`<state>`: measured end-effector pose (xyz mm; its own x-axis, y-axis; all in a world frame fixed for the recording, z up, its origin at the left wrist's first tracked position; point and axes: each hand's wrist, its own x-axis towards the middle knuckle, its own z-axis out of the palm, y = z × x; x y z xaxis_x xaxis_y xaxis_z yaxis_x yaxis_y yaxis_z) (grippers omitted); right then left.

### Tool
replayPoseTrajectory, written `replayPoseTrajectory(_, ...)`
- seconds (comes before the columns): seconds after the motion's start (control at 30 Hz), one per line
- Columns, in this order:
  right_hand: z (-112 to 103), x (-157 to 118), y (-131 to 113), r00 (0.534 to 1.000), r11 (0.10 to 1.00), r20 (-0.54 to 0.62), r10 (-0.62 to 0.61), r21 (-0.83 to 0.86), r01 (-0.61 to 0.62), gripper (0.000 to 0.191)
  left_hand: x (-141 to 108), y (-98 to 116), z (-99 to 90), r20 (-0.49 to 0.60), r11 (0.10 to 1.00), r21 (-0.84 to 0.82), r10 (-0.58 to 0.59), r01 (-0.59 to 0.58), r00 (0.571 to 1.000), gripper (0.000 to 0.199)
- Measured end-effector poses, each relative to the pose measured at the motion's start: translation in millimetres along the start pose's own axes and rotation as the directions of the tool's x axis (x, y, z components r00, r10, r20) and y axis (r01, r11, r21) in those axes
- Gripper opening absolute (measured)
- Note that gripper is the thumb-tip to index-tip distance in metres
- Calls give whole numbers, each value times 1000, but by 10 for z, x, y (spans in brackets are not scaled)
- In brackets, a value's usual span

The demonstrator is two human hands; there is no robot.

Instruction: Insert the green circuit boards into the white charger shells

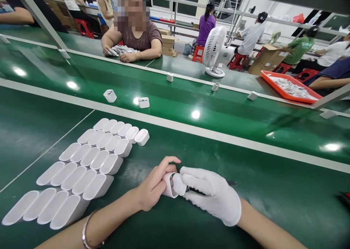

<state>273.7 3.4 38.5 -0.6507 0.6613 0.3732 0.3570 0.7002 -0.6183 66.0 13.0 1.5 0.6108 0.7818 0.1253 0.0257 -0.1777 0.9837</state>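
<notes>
My bare left hand is closed around a white oval plastic casing, whose open end faces right. At that opening is my right hand in a white glove, its fingers bent together. Between its fingertips and the casing is a small whitish piece; whether this is a part or a gloved fingertip is hard to tell. A thin dark tip sticks out behind the glove, mostly hidden. To the left, several white oval casings stand in slanting rows on the green table.
Beyond a pale strip, a green belt carries white casings and small white blocks. A white fan and a red tray of white parts stand across it. A person sits opposite. A dark object lies far right.
</notes>
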Motion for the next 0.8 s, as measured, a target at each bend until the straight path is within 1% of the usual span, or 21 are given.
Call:
replayPoseTrajectory(0.07,3,10,-45,993,992,105,62,-116,-49,11,-2,-10,8,-16,999,39,-10,10,1000,48)
replayPoseTrajectory(0.13,6,15,-89,978,972,169,125,-221,-86,14,-1,-11,10,-33,996,82,-29,31,999,51)
replayPoseTrajectory(0.17,6,19,-100,974,967,182,138,-237,-92,14,1,-4,8,-30,994,98,-39,42,999,53)
replayPoseTrajectory(0.23,-3,30,-94,976,979,182,120,-183,-86,17,7,21,-3,1,992,114,-50,50,999,59)
replayPoseTrajectory(0.33,-28,57,-33,988,996,127,88,-15,-87,22,18,65,-25,65,990,138,-38,28,997,73)
replayPoseTrajectory(0.4,-39,67,12,989,992,111,99,67,-106,24,24,68,-32,69,981,192,-40,27,997,85)
replayPoseTrajectory(0.43,-40,64,31,989,990,103,103,84,-111,24,26,57,-32,53,973,229,-52,38,997,89)
replayPoseTrajectory(0.47,-38,57,47,991,991,83,102,82,-108,24,28,40,-31,26,963,263,-60,51,998,92)
replayPoseTrajectory(0.53,-27,27,69,997,996,10,75,46,-76,25,30,-7,-24,-23,951,305,-44,49,999,89)
replayPoseTrajectory(0.6,-15,-9,77,997,999,-65,47,16,-46,25,31,-49,-16,-48,956,295,15,0,999,83)
replayPoseTrajectory(0.7,-3,-42,68,990,999,-134,32,7,-31,26,31,-76,-13,-49,962,258,108,-92,993,82)
replayPoseTrajectory(0.8,6,-42,57,985,999,-173,-6,-54,-3,24,36,-68,-19,-78,939,313,176,-143,981,79)
